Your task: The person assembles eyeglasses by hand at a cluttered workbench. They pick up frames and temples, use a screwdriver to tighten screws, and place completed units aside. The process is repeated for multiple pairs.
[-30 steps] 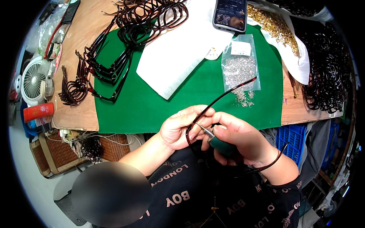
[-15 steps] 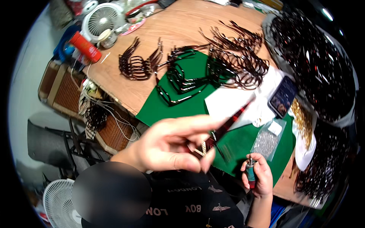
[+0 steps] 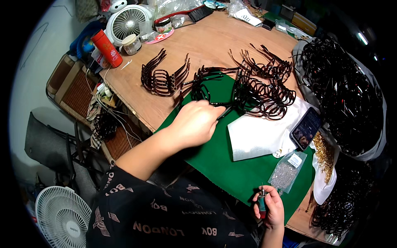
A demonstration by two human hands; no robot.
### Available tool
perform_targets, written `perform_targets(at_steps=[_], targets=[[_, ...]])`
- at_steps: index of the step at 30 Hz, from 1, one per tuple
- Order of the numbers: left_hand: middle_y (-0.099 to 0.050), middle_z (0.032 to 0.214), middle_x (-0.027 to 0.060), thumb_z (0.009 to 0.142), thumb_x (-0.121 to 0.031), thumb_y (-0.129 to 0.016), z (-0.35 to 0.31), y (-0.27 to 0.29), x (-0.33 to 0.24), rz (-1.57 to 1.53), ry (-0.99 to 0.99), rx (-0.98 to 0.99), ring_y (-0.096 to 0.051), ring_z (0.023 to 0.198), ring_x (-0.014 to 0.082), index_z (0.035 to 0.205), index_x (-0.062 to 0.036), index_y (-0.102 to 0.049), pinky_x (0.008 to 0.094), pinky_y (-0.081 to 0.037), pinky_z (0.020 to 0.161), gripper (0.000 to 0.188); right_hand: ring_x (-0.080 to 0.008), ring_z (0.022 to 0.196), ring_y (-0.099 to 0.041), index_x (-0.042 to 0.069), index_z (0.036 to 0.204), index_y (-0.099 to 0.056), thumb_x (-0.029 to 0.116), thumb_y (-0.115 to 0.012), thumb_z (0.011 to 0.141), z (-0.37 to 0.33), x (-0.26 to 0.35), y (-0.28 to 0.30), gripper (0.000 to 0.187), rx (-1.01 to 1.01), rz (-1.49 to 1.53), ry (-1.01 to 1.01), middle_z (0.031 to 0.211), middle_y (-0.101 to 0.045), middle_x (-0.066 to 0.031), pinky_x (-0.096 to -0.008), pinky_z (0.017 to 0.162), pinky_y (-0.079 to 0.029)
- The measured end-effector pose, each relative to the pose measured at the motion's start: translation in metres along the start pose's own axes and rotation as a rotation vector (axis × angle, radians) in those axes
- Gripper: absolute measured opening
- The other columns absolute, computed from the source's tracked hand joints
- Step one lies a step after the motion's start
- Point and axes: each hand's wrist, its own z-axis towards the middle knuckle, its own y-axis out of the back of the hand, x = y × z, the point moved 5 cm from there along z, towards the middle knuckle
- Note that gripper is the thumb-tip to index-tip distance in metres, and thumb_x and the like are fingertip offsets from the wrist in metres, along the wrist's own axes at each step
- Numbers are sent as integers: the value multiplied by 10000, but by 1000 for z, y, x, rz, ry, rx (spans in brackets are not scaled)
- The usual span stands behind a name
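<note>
Eyeglass frames (image 3: 209,89), dark brown, lie in a cluster on the far edge of the green mat (image 3: 231,165), and my left hand (image 3: 194,122) reaches over there, its fingers curled on the nearest one at the mat's edge; how firm that grip is I cannot tell, since the back of the hand hides the fingertips. My right hand (image 3: 269,206) stays low by my body at the near edge of the surface (image 3: 215,39), its grip closed around a small screwdriver (image 3: 261,201) with a red and green handle, held upright. Just above it lies a clear plastic bag (image 3: 286,171) filled with tiny silvery parts. A white cloth (image 3: 258,136) is spread on the mat, a phone (image 3: 306,128) resting on its right edge. More frames (image 3: 159,76) stand in a row on the bare wood to the left. At the right, a big white-lined sack (image 3: 343,87) holds a heap of dark frames.
</note>
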Motion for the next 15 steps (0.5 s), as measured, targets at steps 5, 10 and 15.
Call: perform_targets(at_steps=[5,10,15], targets=[[-303,1387,172,576,-203,-792,6,14,15,108,-211,271,-232,1314,341,1333,-96,-349,463,-217,1058,883,-173,493,-520,-6,1132,-439,201,-478,918,-1,-2,2,300,-9,11,-7,866,-559,-167,-232,403,-392],[-296,1384,186,544,-46,-704,19,-1,70,240,-201,290,-197,1337,319,1355,-109,-301,448,-202,1071,907,-180,491,-518,-3,1136,-433,206,-486,914,4,-3,0,309,14,-10,-25,865,-557,-170,-240,400,-391],[-562,825,86,528,-3,-646,29,-5,72,117,-418,76,-517,882,297,923,-64,-615,386,-411,869,400,-181,447,-495,1,1119,-433,260,-499,908,2,-3,-1,341,0,-78,-3,845,-556,-165,-230,360,-364]])
